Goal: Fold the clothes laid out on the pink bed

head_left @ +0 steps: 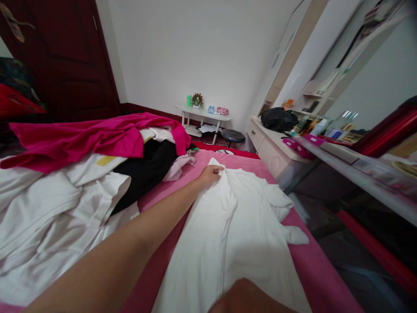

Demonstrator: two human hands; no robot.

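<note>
A white shirt (pixel 250 217) lies spread lengthwise on the pink bedding (pixel 151 256), one side folded over along its length. Its sleeve ends stick out at the right edge. My left hand (pixel 211 175) reaches to the far end of the shirt, its fingers closed on the cloth near the top corner. Low in the view, close to the camera, my right hand (pixel 249 299) is a dark blurred shape over the near part of the shirt. Its fingers are hidden, so whether it grips the cloth cannot be seen.
At the left lies a heap of clothes with a magenta garment (pixel 107 134), a black garment (pixel 150 169) and white garments (pixel 58 208). A dressing table (pixel 276 150) carrying bottles and a black bag (pixel 279 119) stands right. A small white table (pixel 203 114) and stool (pixel 232 135) are beyond.
</note>
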